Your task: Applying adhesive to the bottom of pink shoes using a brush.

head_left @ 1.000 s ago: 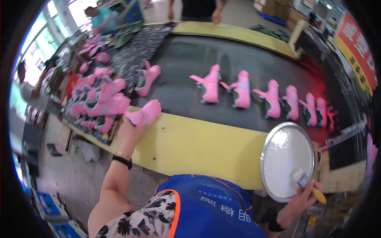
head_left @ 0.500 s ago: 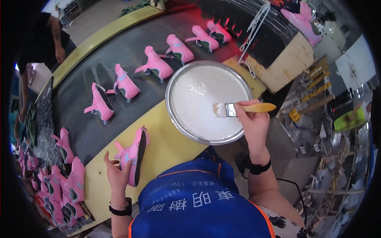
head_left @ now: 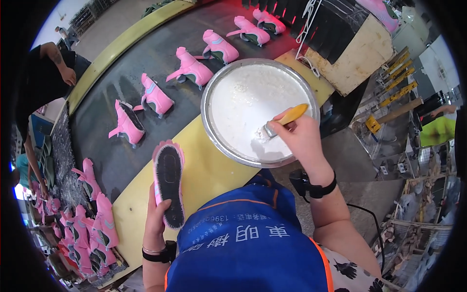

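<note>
This is a shoe workshop: pink uppers (head_left: 189,67) line a belt (head_left: 102,92).

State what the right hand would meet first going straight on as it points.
The right hand would probably meet the white liquid in the round metal pan, led by the brush it holds; the hand's height is hard to judge.

Six pink uppers (head_left: 193,74) in a row, one held upper (head_left: 170,185), one paintbrush (head_left: 295,113), one basin (head_left: 205,111)
</note>
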Demonstrator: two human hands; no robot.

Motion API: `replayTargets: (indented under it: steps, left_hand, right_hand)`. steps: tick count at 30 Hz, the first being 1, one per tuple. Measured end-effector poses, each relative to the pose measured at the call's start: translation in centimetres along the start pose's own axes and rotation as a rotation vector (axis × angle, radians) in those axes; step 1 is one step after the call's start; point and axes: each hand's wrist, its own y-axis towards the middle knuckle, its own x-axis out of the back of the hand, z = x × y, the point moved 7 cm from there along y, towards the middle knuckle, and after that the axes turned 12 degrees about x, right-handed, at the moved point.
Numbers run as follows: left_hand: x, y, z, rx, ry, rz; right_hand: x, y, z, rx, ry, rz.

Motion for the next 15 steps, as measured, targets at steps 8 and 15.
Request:
replayTargets:
  steps: [8, 15]
  left_hand:
    - [-7.6, -4.1, -8.5, -0.028, -0.394, 0.311]
    - [-9.3, -3.6, -9.4, 0.069, -0.314, 0.396]
  right_hand:
    - [1.2, 0.1, -0.5, -0.019, 0.358, -0.204]
    - [-1.5, -0.3, -1.1, 0.041, -0.188, 0.043]
